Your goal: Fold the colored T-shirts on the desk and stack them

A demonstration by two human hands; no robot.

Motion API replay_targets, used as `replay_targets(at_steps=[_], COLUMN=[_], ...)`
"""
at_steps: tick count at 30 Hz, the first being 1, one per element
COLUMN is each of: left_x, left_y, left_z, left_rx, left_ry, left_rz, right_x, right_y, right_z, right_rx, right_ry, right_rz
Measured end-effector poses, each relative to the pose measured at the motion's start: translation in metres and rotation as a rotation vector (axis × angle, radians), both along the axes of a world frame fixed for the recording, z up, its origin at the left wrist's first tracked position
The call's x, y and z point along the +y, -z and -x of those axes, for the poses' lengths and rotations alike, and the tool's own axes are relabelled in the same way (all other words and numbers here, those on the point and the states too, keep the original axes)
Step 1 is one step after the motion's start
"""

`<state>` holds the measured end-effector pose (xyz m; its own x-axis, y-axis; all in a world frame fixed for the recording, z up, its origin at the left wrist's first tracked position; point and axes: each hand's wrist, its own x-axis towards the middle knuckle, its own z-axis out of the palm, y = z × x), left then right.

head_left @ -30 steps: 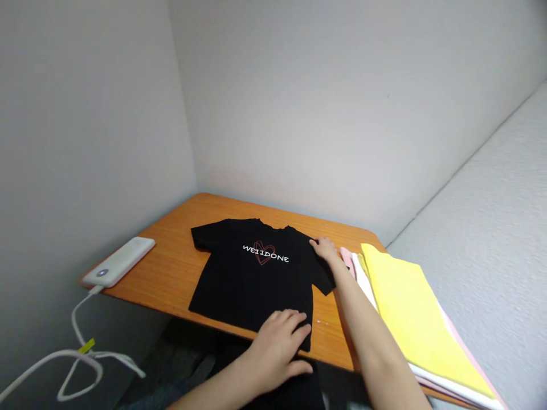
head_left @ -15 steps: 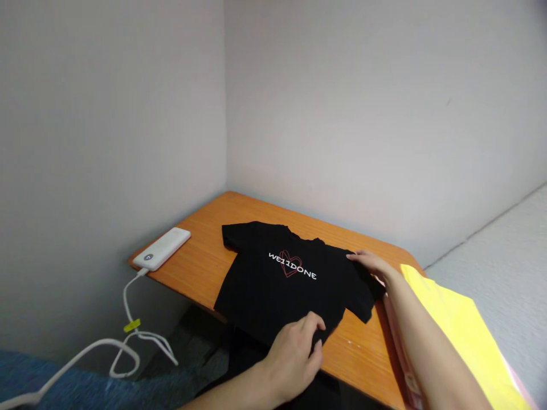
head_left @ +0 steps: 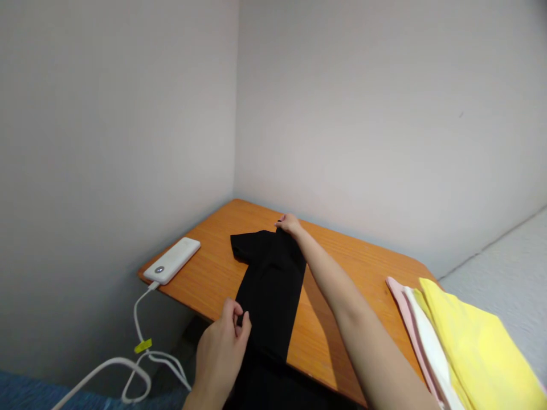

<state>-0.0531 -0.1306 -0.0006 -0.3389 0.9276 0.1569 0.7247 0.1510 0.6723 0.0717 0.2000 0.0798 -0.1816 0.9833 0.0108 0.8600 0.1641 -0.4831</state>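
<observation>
A black T-shirt (head_left: 273, 285) lies doubled over lengthwise on the wooden table (head_left: 346, 256), with one short sleeve sticking out to the left. Its lower edge reaches the table's front edge. At the shirt's near left corner, my left hand (head_left: 224, 344) pinches the hem between thumb and fingers. My right hand (head_left: 289, 224) is closed on the fabric at the far shoulder end, with the forearm stretched across the table's right half. The printed chest is hidden inside the fold.
A white power bank (head_left: 173, 261) rests at the table's left edge, its white cable (head_left: 137, 319) hanging down with a yellow tag. Pink, white and yellow folded clothes (head_left: 478, 336) lie at the right edge. Walls border the table's back and left.
Both hands have moved left, carrying the shirt's right side over onto its left side. The printed lettering is now covered, and the right part of the table shows. The view has shifted slightly.
</observation>
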Motion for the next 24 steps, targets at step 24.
replay_targets(at_steps=[24], left_x=[0.024], left_y=[0.002], left_z=[0.037], left_rx=[0.117], left_ry=[0.045], left_rz=[-0.080], right_x=[-0.037], right_y=[0.016], right_z=[0.062], right_rx=[0.494], right_ry=[-0.265], right_rz=[0.212])
